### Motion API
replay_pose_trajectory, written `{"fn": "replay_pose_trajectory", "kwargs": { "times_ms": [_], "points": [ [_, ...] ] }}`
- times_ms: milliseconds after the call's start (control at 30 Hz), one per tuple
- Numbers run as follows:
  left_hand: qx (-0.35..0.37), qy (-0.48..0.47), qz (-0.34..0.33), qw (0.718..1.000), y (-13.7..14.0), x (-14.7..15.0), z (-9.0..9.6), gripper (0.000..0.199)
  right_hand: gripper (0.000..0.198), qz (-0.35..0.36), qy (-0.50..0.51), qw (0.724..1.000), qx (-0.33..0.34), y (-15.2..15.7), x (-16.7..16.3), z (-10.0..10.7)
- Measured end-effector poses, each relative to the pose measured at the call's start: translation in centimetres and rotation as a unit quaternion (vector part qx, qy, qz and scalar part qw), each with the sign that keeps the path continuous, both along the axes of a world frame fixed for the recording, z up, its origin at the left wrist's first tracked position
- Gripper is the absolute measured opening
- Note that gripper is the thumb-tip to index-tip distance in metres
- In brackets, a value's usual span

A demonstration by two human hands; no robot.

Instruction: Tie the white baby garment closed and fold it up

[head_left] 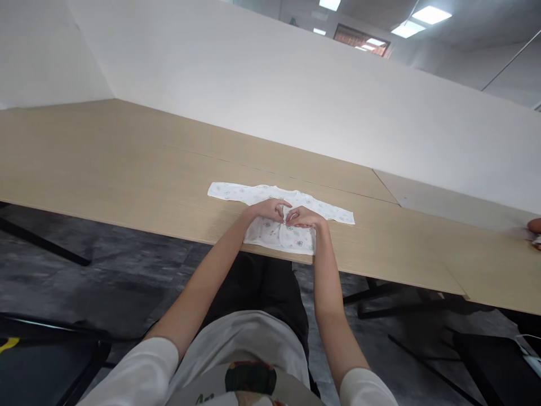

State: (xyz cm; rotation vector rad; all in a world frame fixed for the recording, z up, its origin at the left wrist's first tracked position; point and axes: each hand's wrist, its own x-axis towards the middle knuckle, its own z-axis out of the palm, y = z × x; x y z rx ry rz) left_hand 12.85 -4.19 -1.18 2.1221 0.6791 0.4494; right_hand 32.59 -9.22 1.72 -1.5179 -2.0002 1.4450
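Nearest, on this side of the hands, is the person's white T-shirt with a print on its front, and after it the black trousers, which reach under the bench. To the left of the hands, and much nearer to the body, there is a black chair with a yellow thing at its edge; a second dark seat stands far to the right, with a white cable on it. The floor below is dark grey

The shirt, small and white with a fine scattered print, lies flat on the bench, directly under the hands. Its hem is on the near side of them, close to the bench edge, its collar is just beyond them, and the two sleeves go out to the left and to the right. The left hand and the right hand are bent inward, fingertips near each other, and both pinch the middle of the shirt front; what small part is between the fingertips, I cannot tell

Well to the right of the hands, a brown round thing is cut by the picture's border. Beyond the hands, behind the bench, rises a white partition, and farthest, above it, ceiling lamps are lit
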Motion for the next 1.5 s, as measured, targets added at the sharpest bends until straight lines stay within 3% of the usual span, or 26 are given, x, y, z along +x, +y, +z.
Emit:
{"fn": "replay_pose_trajectory", "kwargs": {
  "times_ms": [300, 633, 1000, 1500],
  "points": [
    [0.027, -0.009, 0.021, 0.999, -0.8, 0.2, 0.9, 0.062, 0.025, 0.009, 0.021, 1.0, 0.007, 0.0, -0.5, 0.0],
    [-0.042, -0.029, 0.009, 0.999, -0.4, 0.0, 0.2, 0.062, 0.026, 0.01, 0.014, 1.0, 0.001, -0.3, -0.1, 0.5],
    [-0.043, -0.029, 0.006, 0.999, 0.2, 0.0, -0.5, 0.062, 0.027, 0.009, 0.027, 1.0, 0.01, 0.0, -0.4, 0.0],
    [-0.043, -0.042, 0.017, 0.998, -0.5, 0.0, 0.4, 0.066, 0.034, -0.02, 0.056, 0.998, 0.028, 0.1, -0.4, -0.3]
  ]
}}
